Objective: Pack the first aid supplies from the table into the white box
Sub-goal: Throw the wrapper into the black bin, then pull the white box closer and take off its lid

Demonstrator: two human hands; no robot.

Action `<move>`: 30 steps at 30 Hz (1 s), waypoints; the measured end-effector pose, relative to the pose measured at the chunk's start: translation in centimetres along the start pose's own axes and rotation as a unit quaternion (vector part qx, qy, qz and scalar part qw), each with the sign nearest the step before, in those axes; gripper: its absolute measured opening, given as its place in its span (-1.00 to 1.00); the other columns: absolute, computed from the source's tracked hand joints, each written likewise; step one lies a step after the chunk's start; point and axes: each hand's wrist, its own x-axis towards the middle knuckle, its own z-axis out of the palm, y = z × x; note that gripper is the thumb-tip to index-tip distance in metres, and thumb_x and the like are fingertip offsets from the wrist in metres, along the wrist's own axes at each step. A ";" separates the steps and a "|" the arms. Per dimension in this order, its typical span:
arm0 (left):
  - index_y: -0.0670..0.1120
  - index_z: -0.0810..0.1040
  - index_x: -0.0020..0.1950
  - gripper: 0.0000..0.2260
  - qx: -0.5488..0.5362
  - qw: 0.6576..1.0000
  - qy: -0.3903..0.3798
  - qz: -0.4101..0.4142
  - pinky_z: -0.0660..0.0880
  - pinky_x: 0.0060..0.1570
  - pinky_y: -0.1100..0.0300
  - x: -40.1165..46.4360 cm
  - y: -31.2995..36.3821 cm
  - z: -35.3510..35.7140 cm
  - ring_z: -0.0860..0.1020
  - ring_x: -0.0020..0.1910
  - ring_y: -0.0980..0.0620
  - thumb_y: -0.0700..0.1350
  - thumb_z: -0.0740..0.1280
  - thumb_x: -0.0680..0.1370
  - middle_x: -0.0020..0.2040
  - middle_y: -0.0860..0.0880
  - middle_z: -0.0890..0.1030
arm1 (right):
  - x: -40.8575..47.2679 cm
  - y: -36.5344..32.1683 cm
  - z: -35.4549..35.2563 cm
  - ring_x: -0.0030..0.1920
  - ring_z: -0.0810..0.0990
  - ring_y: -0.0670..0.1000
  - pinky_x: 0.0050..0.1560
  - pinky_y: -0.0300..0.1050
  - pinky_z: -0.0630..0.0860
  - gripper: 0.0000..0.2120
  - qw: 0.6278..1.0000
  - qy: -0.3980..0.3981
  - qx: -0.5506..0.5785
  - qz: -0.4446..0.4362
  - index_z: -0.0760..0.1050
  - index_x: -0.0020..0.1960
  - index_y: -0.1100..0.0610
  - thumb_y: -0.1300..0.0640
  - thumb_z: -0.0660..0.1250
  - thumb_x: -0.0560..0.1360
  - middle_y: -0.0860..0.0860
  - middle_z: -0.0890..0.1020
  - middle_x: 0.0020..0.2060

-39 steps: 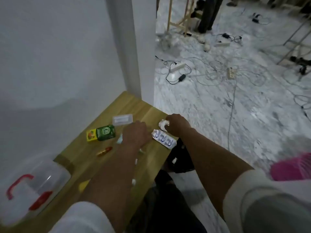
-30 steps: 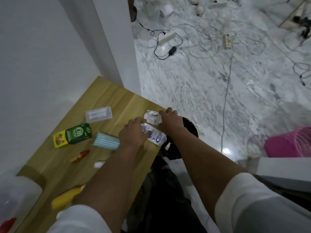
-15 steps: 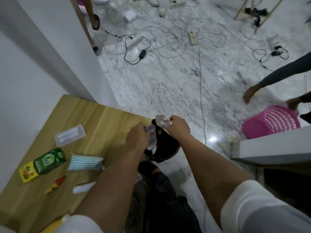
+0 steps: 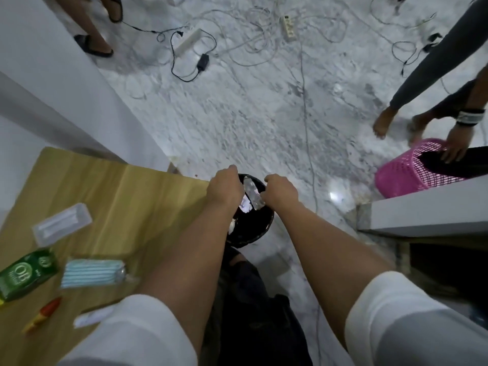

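Observation:
Both my hands hang over a round black bin [image 4: 260,228] on the floor, just off the right edge of the wooden table [image 4: 132,191]. My right hand [image 4: 281,192] pinches a crumpled clear wrapper [image 4: 252,192]. My left hand [image 4: 224,187] is curled above a white scrap [image 4: 245,206]; I cannot tell whether it grips it. On the table lie a clear plastic case [image 4: 62,224], a green carton [image 4: 25,273], a pack of blue face masks [image 4: 92,272], a red and yellow tube [image 4: 43,314] and a white strip [image 4: 92,317]. The white box is out of view.
A pink basket [image 4: 406,173] stands at the right, with another person's hand [image 4: 455,146] on dark cloth inside it and bare feet nearby. A grey ledge [image 4: 427,212] juts in at the right. Cables and power strips [image 4: 188,43] litter the marble floor. A white wall runs along the left.
Both hands left the table and moved right over the black bin, carrying the wrappers. The view swung right and down, so the white box dropped out of sight.

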 end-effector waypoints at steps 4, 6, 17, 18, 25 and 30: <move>-0.09 0.53 0.34 -0.69 -0.047 0.998 0.034 0.011 0.50 -0.05 0.09 -2.0 -0.4 -2.3 0.59 0.14 -0.12 -0.12 0.29 0.61 0.22 -0.10 0.61 | -2.1 -1.5 -0.9 0.13 0.65 0.18 0.04 0.03 0.63 -0.65 0.999 0.012 -0.014 -0.039 0.55 0.33 0.17 0.21 0.31 0.56 0.13 0.66 0.18; -0.07 0.53 0.36 -0.67 -0.058 0.995 0.074 0.027 0.50 -0.01 0.06 -4.0 -1.4 -4.3 0.58 0.16 -0.11 -0.08 0.30 0.60 0.25 -0.07 0.60 | -3.9 -3.1 -1.6 0.15 0.64 0.15 0.04 0.01 0.62 -0.64 0.997 0.020 -0.017 -0.074 0.56 0.33 0.14 0.16 0.32 0.55 0.10 0.67 0.18; -0.09 0.58 0.19 -0.73 -0.058 0.957 0.261 -0.111 0.48 -0.01 0.03 -23.2 -20.9 -18.6 0.57 0.12 -0.14 -0.03 0.29 0.55 0.16 -0.08 0.58 | -21.4 -23.5 0.9 0.23 0.63 0.10 0.22 0.03 0.56 -0.53 0.923 0.018 -0.050 -0.382 0.54 0.42 0.06 -0.10 0.41 0.56 0.02 0.69 0.19; -0.08 0.57 0.21 -0.72 -0.051 0.950 0.275 -0.140 0.49 0.01 0.02 -25.6 -23.5 -19.3 0.57 0.14 -0.14 -0.01 0.30 0.55 0.17 -0.08 0.58 | -23.3 -25.8 2.0 0.22 0.63 0.11 0.23 0.03 0.55 -0.53 0.909 0.016 -0.062 -0.412 0.55 0.40 0.06 -0.09 0.42 0.55 0.03 0.70 0.19; -0.06 0.57 0.29 -0.67 -0.040 0.873 0.351 -0.336 0.55 0.07 0.00 -42.2 -38.0 -19.8 0.56 0.17 -0.14 0.03 0.28 0.58 0.21 -0.08 0.58 | -36.8 -37.1 11.3 0.29 0.60 0.14 0.27 -0.03 0.49 -0.48 0.815 -0.077 -0.114 -0.562 0.53 0.43 0.08 -0.09 0.43 0.53 0.09 0.67 0.25; -0.07 0.51 0.41 -0.58 -0.068 0.815 0.363 -0.446 0.52 0.09 -0.11 -50.3 -44.4 -14.4 0.47 0.29 -0.21 0.08 0.29 0.59 0.33 -0.13 0.53 | -42.2 -39.2 19.6 0.37 0.53 0.18 0.34 0.01 0.46 -0.36 0.763 -0.151 -0.140 -0.612 0.41 0.53 0.06 -0.12 0.46 0.52 0.17 0.55 0.35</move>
